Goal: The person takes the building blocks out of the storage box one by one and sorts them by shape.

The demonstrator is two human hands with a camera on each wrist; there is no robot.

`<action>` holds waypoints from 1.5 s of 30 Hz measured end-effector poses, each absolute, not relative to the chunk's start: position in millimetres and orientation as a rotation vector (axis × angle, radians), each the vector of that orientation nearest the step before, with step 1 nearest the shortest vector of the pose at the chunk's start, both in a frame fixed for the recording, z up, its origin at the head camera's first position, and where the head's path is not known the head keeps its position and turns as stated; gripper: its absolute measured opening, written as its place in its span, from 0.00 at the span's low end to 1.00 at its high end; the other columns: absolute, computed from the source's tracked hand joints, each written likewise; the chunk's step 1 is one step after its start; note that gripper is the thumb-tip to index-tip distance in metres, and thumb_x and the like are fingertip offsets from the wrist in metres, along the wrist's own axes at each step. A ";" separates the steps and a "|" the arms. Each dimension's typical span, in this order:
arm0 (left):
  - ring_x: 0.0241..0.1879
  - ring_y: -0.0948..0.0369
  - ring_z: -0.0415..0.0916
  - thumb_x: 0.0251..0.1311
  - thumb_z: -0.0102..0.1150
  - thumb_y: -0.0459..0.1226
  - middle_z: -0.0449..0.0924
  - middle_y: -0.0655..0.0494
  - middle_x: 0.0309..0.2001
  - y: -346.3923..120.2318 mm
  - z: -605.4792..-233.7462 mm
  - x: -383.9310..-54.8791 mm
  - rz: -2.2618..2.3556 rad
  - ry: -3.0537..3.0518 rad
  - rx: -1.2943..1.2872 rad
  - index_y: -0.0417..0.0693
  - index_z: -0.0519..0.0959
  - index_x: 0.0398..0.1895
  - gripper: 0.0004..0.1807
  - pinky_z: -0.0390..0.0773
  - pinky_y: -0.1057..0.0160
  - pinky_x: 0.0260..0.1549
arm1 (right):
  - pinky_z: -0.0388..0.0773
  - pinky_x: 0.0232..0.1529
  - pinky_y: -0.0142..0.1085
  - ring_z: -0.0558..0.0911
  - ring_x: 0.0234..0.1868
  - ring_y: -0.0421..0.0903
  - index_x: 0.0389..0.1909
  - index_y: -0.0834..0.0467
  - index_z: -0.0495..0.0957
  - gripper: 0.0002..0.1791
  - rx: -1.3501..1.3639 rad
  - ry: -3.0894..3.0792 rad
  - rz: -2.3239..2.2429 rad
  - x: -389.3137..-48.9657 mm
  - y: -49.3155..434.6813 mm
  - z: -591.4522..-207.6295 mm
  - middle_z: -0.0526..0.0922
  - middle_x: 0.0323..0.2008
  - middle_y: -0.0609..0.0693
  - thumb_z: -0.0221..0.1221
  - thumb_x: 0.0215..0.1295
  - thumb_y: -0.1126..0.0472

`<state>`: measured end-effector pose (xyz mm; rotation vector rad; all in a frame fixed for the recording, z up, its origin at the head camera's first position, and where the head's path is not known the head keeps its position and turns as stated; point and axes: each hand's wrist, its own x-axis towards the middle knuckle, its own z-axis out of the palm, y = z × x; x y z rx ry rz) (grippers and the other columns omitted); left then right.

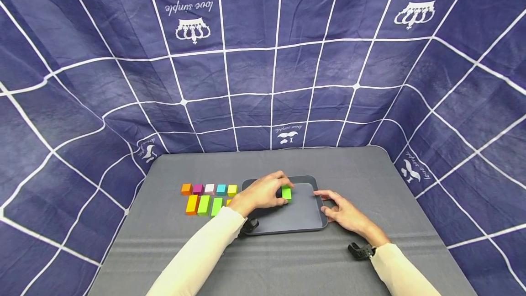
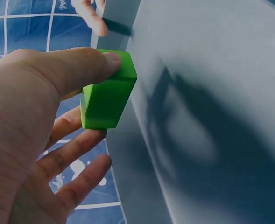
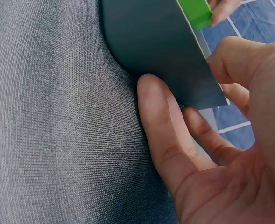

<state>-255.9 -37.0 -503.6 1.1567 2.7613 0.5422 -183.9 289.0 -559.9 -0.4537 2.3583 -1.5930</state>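
Note:
My left hand (image 1: 265, 192) is over the left half of a shallow grey tray (image 1: 283, 230), pinching a bright green block (image 1: 286, 194) between thumb and fingers. In the left wrist view, the thumb lies on one face of the green block (image 2: 110, 100) and the lower fingers spread out beneath it. The block casts a shadow onto the tray's floor. At the tray's right side, my right hand (image 1: 343, 211) holds the rim. The right wrist view has a fingertip (image 3: 152, 91) against the tray's outer wall (image 3: 146, 42), while another finger bends over the edge.
Left of the tray, small cubes stand in a row: orange (image 1: 186, 189), magenta (image 1: 198, 189), pale pink (image 1: 210, 189), cyan (image 1: 221, 190) and yellow (image 1: 232, 190). Nearer lie longer blocks, orange (image 1: 191, 205) and green (image 1: 203, 205) among them; the left arm partly covers this row. A blue checked cloth (image 1: 255, 72) hangs behind.

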 end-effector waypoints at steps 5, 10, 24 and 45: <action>0.65 0.59 0.86 0.72 0.82 0.45 0.85 0.60 0.66 -50.3 -498.5 -252.8 0.569 2.777 1.163 0.59 0.89 0.72 0.27 0.87 0.51 0.69 | 0.92 0.41 0.36 0.89 0.34 0.40 0.84 0.66 0.72 0.31 -0.447 2.352 -1.599 -182.1 289.7 -561.6 0.72 0.76 0.79 0.64 0.84 0.70; 0.67 0.56 0.86 0.73 0.82 0.45 0.84 0.60 0.66 -66.0 -493.1 -251.3 0.623 2.798 1.147 0.59 0.89 0.72 0.26 0.88 0.48 0.69 | 0.92 0.41 0.36 0.89 0.33 0.40 0.83 0.67 0.72 0.31 -0.460 2.355 -1.620 -182.7 293.4 -561.2 0.72 0.76 0.79 0.65 0.84 0.70; 0.64 0.52 0.88 0.70 0.85 0.41 0.85 0.55 0.66 -119.6 -486.7 -242.8 0.648 2.886 1.066 0.56 0.90 0.69 0.25 0.89 0.45 0.67 | 0.93 0.42 0.36 0.89 0.33 0.40 0.83 0.64 0.73 0.30 -0.437 2.387 -1.579 -184.7 291.8 -561.8 0.72 0.76 0.78 0.64 0.85 0.70; 0.63 0.50 0.90 0.69 0.84 0.39 0.85 0.56 0.68 -204.3 -491.7 -226.1 0.708 3.002 0.887 0.55 0.89 0.70 0.26 0.91 0.43 0.63 | 0.96 0.44 0.38 0.96 0.42 0.43 0.85 0.71 0.67 0.32 -0.494 2.255 -1.687 -185.5 293.4 -568.8 0.69 0.75 0.82 0.61 0.85 0.73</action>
